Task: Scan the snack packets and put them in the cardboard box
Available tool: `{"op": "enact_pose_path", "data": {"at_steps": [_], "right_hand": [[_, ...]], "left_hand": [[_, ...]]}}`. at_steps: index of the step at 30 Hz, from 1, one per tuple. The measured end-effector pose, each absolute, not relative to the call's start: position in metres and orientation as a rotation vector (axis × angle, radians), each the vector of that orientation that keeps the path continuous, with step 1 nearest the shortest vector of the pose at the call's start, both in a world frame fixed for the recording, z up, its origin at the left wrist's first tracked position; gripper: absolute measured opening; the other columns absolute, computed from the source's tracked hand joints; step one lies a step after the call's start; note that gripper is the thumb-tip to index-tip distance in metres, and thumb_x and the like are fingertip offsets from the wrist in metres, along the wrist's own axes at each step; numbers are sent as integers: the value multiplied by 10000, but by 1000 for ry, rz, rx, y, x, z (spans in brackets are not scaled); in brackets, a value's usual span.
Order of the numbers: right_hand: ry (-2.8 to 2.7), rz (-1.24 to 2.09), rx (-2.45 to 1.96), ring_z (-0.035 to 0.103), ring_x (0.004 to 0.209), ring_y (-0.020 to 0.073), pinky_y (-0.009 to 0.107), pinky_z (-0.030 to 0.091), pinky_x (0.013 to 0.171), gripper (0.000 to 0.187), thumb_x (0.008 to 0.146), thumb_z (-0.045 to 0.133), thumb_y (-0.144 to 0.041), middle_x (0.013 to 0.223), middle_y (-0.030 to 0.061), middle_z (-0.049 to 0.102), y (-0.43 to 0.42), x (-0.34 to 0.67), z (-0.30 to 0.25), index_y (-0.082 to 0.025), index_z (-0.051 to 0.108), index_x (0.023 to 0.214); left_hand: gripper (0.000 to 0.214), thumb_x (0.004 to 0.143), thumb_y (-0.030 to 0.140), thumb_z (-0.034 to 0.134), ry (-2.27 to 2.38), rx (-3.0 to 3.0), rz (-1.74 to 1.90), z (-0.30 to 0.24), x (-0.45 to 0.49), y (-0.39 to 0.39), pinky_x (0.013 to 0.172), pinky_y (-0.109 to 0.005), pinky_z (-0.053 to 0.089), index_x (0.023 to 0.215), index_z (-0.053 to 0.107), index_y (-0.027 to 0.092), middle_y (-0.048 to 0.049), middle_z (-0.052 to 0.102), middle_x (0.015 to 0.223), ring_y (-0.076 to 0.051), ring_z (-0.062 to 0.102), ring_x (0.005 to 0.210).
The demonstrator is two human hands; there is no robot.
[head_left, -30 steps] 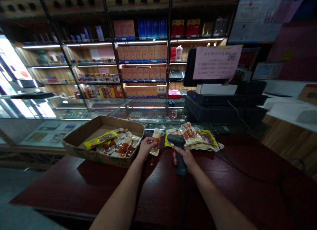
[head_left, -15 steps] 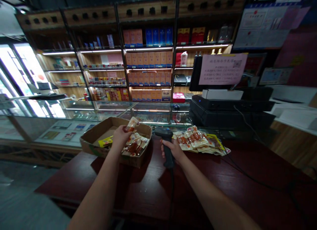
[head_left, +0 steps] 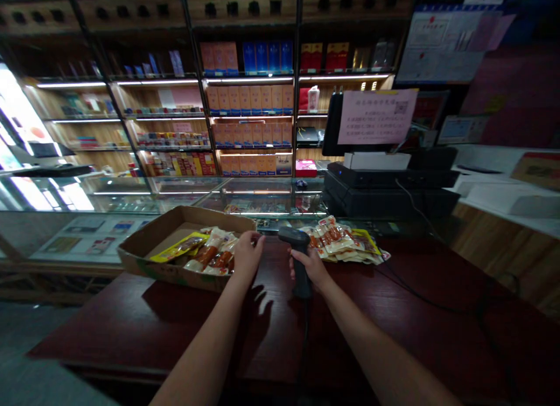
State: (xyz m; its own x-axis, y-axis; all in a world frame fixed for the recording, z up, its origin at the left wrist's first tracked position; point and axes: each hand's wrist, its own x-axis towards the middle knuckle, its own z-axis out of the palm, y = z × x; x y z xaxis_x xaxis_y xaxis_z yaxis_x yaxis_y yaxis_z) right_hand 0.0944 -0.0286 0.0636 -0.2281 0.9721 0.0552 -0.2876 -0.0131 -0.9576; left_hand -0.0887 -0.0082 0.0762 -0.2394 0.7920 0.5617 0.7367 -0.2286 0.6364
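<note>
My right hand (head_left: 311,265) is closed around the handle of a dark barcode scanner (head_left: 297,251), held upright over the dark red counter (head_left: 394,312). My left hand (head_left: 246,251) hovers at the right rim of an open cardboard box (head_left: 144,248), fingers loosely apart, with nothing visible in it. Inside the box lie several snack packets (head_left: 209,253), orange sausages in clear wrap and one yellow pack. Just right of the scanner, a pile of similar packets (head_left: 343,241) rests on the counter.
A black cash register with a screen and a pink notice (head_left: 385,172) stands behind the pile. Its cable (head_left: 420,301) runs across the counter. Glass display cases (head_left: 196,196) and lit shelves of boxed goods (head_left: 249,120) fill the background.
My left hand carried a sausage packet from beside the scanner over to the box and let it go there. The scanner hand stayed in place.
</note>
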Motion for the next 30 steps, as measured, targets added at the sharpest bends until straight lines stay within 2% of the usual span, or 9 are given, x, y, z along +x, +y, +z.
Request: {"op": "enact_pose_path", "data": {"at_steps": [4,7,9,14,19,22,24,26,30], "right_hand": [[-1076,1351,-880,521,342,104,217,453,344,322,614,670,-429,480,-36,571,-26,138,50,-145,557,714],[-970,1281,-883,522,343,109,227,456,346,311,615,678,-422,493,-28,587,-25,168,38,-152,557,710],[-896,1263,-876,522,343,110,231,456,350,302,620,677,-421,499,-23,595,-24,181,30,-157,550,691],[-860,1253,-887,518,343,107,231,452,348,305,626,678,-429,492,-23,587,-22,188,19,-155,549,658],[-912,1280,-891,520,347,112,235,459,339,324,621,682,-435,484,-31,577,-25,180,21,-151,556,715],[-929,1303,-887,520,347,112,230,460,336,344,623,679,-429,490,-35,580,-27,177,22,-149,560,784],[-941,1320,-891,518,342,110,227,457,333,358,621,678,-432,489,-35,579,-29,175,22,-146,559,801],[-952,1330,-902,515,338,108,224,453,334,363,617,679,-438,485,-35,576,-29,174,22,-144,559,793],[-975,1344,-931,514,338,107,223,448,340,360,611,678,-453,475,-33,568,-29,172,20,-145,558,754]], "left_hand": [[404,811,477,415,1848,1870,1009,49,-28,2,629,-271,419,622,587,164,-69,633,642,-174,595,649],[460,802,531,404,1749,1649,780,32,8,14,541,-264,413,586,556,155,-86,630,601,-174,600,550],[446,788,540,427,1651,1446,761,22,26,21,486,-254,410,607,541,149,-80,634,604,-160,587,476],[271,710,369,579,1647,1365,1046,-1,42,33,452,-224,392,563,521,149,-30,596,531,-126,545,426],[161,668,237,549,1670,1351,1511,-12,10,39,511,-204,413,538,489,164,42,490,498,-102,513,512],[121,709,255,527,1504,922,1756,-10,-9,45,542,-231,465,642,485,163,35,519,566,-105,548,549],[147,748,292,533,1296,651,1746,-8,-13,49,554,-284,499,725,477,158,0,568,628,-124,588,555],[199,733,303,597,1166,564,1687,-8,-13,52,564,-329,516,771,475,151,-29,594,670,-142,610,553],[346,533,151,750,1196,599,1733,-15,-10,58,580,-318,512,784,513,131,-30,613,680,-135,602,547]]}}
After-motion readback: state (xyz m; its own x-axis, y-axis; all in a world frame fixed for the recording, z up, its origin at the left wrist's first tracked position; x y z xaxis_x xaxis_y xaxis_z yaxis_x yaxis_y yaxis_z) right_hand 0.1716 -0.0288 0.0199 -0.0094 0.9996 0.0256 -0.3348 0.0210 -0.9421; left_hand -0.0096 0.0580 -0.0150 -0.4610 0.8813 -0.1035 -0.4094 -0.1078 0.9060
